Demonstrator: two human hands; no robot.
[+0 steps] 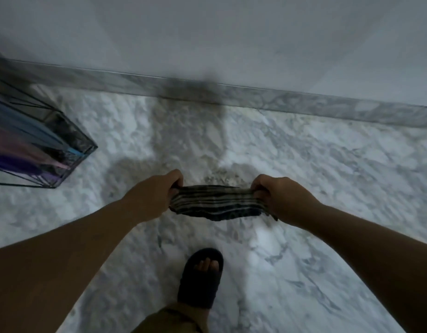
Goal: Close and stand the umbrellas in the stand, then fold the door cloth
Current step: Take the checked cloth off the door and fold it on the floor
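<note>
A dark striped door cloth [214, 203] hangs stretched between both hands above the marble floor, bunched into a narrow folded band. My left hand [157, 191] grips its left end and my right hand [277, 195] grips its right end, fingers curled round the fabric. At the far left a black wire-frame umbrella stand [85, 150] sits on the floor. Closed umbrellas [22, 145] in blue, pink and purple stand inside it, their tips near the stand's bottom corner.
White-grey marble floor [303, 164] runs up to a marble skirting [279, 99] and a pale wall. My foot in a dark slipper [202, 280] is planted below the cloth. A shadow falls on the skirting ahead.
</note>
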